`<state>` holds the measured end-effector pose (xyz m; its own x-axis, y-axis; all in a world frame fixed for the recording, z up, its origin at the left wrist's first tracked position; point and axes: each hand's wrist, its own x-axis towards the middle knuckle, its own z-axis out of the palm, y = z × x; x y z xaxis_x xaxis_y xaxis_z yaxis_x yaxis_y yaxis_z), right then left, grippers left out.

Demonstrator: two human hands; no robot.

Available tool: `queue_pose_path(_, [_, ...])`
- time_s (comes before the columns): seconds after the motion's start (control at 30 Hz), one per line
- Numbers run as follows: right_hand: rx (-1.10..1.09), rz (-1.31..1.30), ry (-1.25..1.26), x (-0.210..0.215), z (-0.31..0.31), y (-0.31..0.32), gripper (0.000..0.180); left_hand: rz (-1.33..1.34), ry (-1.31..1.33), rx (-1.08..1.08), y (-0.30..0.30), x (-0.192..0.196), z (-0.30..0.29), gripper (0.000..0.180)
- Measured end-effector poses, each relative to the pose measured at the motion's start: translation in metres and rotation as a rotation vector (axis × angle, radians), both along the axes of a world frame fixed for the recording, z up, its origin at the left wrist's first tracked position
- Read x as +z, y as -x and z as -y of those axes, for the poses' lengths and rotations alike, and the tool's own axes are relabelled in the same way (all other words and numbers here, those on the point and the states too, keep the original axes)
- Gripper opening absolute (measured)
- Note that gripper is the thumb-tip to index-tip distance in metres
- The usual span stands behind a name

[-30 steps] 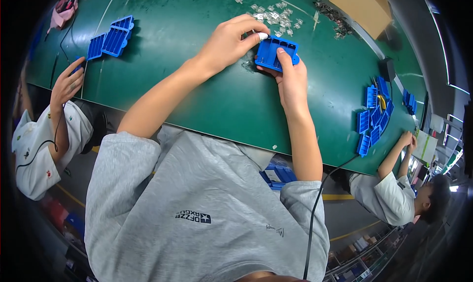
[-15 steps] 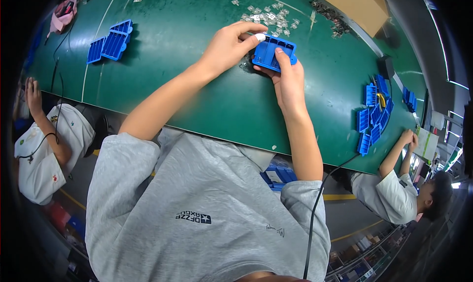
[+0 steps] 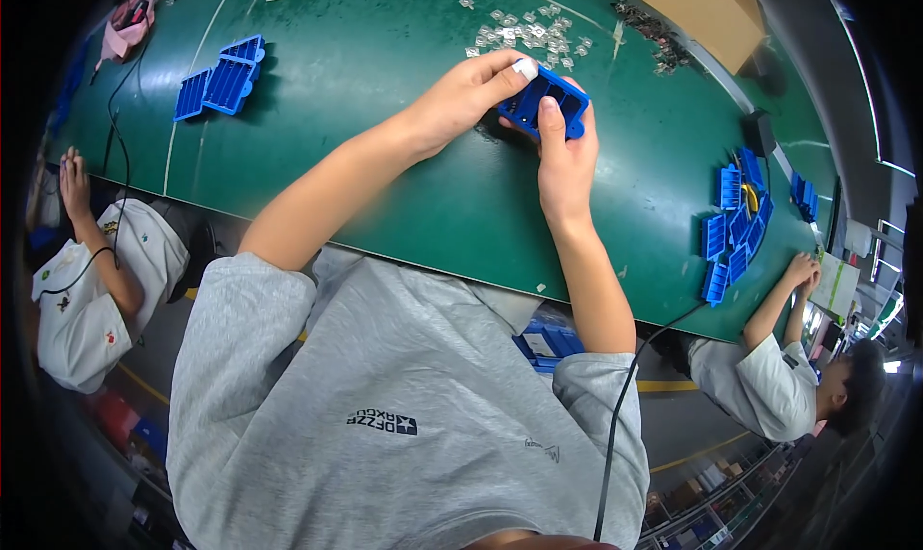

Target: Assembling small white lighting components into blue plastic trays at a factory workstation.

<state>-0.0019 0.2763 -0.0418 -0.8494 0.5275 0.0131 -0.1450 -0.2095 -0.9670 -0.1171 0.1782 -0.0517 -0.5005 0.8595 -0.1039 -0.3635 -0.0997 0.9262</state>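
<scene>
Over the green table I hold a blue slotted plastic battery case, its open compartments tilted up. My right hand grips its right side from below, with the thumb lying across the compartments. My left hand is closed at its far left corner, the white-covered thumb tip pressed to the rim. Whether a small part sits under that thumb cannot be made out. Just beyond the case lies a scatter of small shiny metal plates.
Blue cases lie at the left, and several more are piled at the right near yellow-handled pliers. Dark small parts and a cardboard box stand far right. Co-workers sit at both sides. A black cable hangs beside my right arm.
The case has turned and tipped in my hands, its right side swinging nearer. My left hand has shifted slightly right with its thumb on the rim. The whole view has moved slightly.
</scene>
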Motion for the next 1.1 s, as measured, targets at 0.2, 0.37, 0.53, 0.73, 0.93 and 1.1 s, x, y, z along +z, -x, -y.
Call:
queue_pose_path(0.2, [-0.020, -0.089, -0.034, -0.007, 0.003, -0.001, 0.045, 0.009, -0.076, -0.028, 0.002, 0.000, 0.003, 0.037])
queue_pose_path(0.37, [-0.059, -0.032, -0.330, -0.014, -0.002, -0.005, 0.049, -0.052, -0.095, -0.035, 0.003, 0.004, 0.005, 0.037])
queue_pose_path(0.53, [-0.037, -0.025, -0.284, -0.014, -0.001, -0.007, 0.048, -0.053, -0.016, -0.008, 0.004, 0.004, 0.007, 0.036])
queue_pose_path(0.73, [0.029, 0.008, 0.049, -0.018, -0.002, 0.003, 0.046, -0.626, 0.098, 0.507, 0.068, 0.004, 0.016, 0.021])
queue_pose_path(0.93, [0.058, 0.012, 0.040, -0.010, -0.002, 0.007, 0.040, -1.269, 0.551, 0.866, 0.204, -0.016, 0.069, 0.025])
queue_pose_path(1.1, [0.121, 0.027, 0.037, -0.016, -0.008, 0.009, 0.039, -1.541, 0.799, 0.667, 0.234, -0.023, 0.079, 0.024])
